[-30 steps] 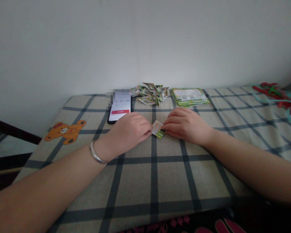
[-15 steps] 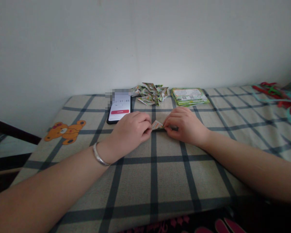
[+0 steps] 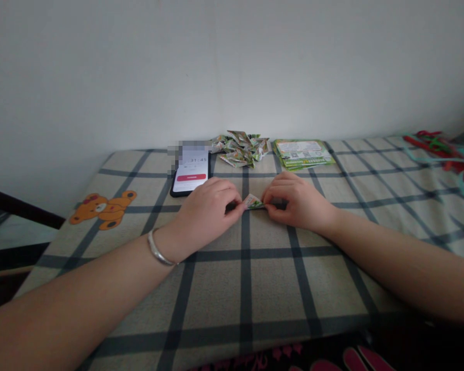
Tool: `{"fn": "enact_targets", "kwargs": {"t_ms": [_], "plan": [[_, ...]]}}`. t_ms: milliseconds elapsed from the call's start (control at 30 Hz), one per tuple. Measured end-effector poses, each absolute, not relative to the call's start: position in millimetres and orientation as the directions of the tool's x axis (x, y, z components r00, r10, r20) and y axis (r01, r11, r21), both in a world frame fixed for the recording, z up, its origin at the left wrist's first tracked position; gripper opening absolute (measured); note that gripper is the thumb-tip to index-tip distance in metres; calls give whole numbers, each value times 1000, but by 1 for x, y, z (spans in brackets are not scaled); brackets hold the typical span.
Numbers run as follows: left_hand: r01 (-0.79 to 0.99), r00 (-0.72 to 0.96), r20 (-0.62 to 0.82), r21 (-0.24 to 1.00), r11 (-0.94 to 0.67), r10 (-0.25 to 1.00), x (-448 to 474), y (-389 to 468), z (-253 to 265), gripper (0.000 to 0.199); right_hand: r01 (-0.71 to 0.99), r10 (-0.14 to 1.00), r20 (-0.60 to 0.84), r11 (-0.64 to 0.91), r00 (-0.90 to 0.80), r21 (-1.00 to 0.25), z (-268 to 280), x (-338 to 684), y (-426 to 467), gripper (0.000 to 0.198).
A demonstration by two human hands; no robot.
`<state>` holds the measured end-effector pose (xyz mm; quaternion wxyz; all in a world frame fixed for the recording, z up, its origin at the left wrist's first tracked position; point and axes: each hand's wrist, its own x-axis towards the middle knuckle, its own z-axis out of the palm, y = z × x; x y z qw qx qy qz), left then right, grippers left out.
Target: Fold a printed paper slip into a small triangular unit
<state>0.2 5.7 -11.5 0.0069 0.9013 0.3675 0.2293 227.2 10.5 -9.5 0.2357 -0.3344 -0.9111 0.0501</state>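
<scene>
A small folded paper piece (image 3: pixel 253 201), printed in white, green and orange, is pinched between my two hands just above the checked tablecloth. My left hand (image 3: pixel 216 203), with a silver bangle on its wrist, grips the left end between thumb and forefinger. At the opposite end, the fingertips of my right hand (image 3: pixel 292 200) hold the paper's right corner. Beyond the hands lies a pile of similar folded paper pieces (image 3: pixel 239 149). To the right of that pile is a stack of flat green printed sheets (image 3: pixel 304 154).
Behind my left hand lies a phone (image 3: pixel 191 170) showing a timer. An orange bear picture (image 3: pixel 105 208) is at the table's left side. Tangled red, green and pale blue strips (image 3: pixel 444 154) lie at the far right. A wall (image 3: pixel 232 67) borders the table's back edge.
The paper has turned slightly between my fingertips, and more of its green print shows. My left thumb and forefinger have shifted a little to the right, opening a gap inside the pinch.
</scene>
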Motion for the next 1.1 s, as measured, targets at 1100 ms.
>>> {"fn": "enact_targets", "kwargs": {"t_ms": [1100], "plan": [[722,591,390,136,-679,706,-1,17,-23,12,761,702,478,641,-527,-102,-21,211,8,9]]}}
